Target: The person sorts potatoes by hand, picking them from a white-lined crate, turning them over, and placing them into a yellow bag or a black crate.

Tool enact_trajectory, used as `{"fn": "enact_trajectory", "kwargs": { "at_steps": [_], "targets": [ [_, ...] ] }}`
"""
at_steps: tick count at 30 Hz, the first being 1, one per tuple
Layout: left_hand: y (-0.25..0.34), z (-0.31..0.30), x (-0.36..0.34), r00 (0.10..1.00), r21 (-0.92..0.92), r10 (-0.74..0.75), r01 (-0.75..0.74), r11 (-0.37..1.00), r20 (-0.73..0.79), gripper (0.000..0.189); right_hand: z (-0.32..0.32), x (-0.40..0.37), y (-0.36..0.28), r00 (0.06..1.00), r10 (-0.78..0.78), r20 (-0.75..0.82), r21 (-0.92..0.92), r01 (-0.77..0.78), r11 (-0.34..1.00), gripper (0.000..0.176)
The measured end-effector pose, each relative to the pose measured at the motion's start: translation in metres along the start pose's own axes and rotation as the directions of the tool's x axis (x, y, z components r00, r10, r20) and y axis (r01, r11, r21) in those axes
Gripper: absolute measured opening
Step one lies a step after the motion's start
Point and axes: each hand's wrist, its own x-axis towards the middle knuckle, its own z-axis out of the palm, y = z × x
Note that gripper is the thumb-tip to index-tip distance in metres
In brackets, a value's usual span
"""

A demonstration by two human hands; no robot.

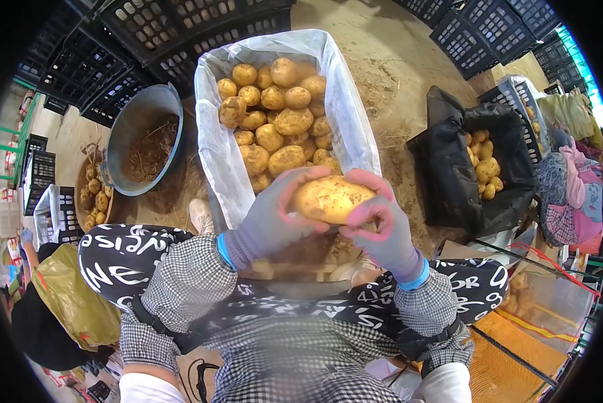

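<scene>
A large yellow potato (333, 199) with brownish specks is held up between my two gloved hands. My left hand (274, 209), in a grey and pink glove, is closed round its left end. On the right end, the fingers and thumb of my right hand (380, 225) grip it. Just beyond my hands stands a crate (355, 101) lined with white cloth, and several potatoes (274, 111) lie heaped inside it. The held potato is above the crate's near end, and my left forearm covers part of the liner.
Left of the crate, a blue-grey tub (174, 144) holding dirt leans over a basket of potatoes (94, 195). On the right stands a black-lined crate (449, 181) with more potatoes. Stacked black crates (160, 33) line the back. A co-worker (66, 295) sits at the left.
</scene>
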Motion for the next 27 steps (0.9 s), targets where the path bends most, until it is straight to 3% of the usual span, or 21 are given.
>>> {"fn": "enact_trajectory", "kwargs": {
  "at_steps": [2,5,8,11,14,17,20,23,27],
  "targets": [
    [-0.005,-0.002,0.000,0.991,0.113,0.135,-0.132,0.985,-0.023,0.078,0.001,0.003,-0.006,0.979,0.195,-0.055,0.223,-0.179,0.958,0.086],
    [0.002,0.003,-0.002,0.980,0.108,0.197,-0.194,0.975,-0.024,0.083,-0.008,0.015,-0.023,0.879,0.465,0.108,0.359,-0.471,0.806,0.095],
    [0.010,0.004,0.002,0.990,0.214,0.121,-0.102,0.971,-0.076,0.090,-0.001,0.010,-0.024,0.882,0.468,0.056,0.481,-0.435,0.761,0.096],
    [0.005,0.003,0.003,0.997,0.167,0.049,-0.039,0.985,-0.057,0.097,0.003,0.006,-0.013,0.972,0.229,-0.051,0.241,-0.211,0.947,0.085],
    [0.005,0.002,0.004,1.000,0.141,0.020,-0.018,0.990,-0.015,0.097,0.002,0.007,-0.017,0.933,0.360,-0.016,0.410,-0.322,0.853,0.098],
    [0.006,0.003,0.002,0.998,-0.055,-0.067,0.067,0.996,-0.005,0.100,-0.002,0.009,-0.024,0.822,0.555,0.131,0.509,-0.536,0.674,0.101],
    [-0.005,0.003,0.000,1.000,-0.132,-0.018,0.019,0.991,0.015,0.100,-0.002,0.007,-0.021,0.829,0.545,0.129,0.472,-0.535,0.701,0.102],
    [-0.001,0.008,0.002,0.984,-0.377,-0.150,0.174,0.910,0.092,0.101,-0.006,0.007,-0.023,0.868,0.483,0.115,0.456,-0.478,0.751,0.101],
    [0.004,0.006,0.004,0.967,-0.280,-0.208,0.242,0.929,0.146,0.101,-0.003,0.001,-0.021,0.930,0.366,0.040,0.222,-0.366,0.904,0.096]
  ]
}}
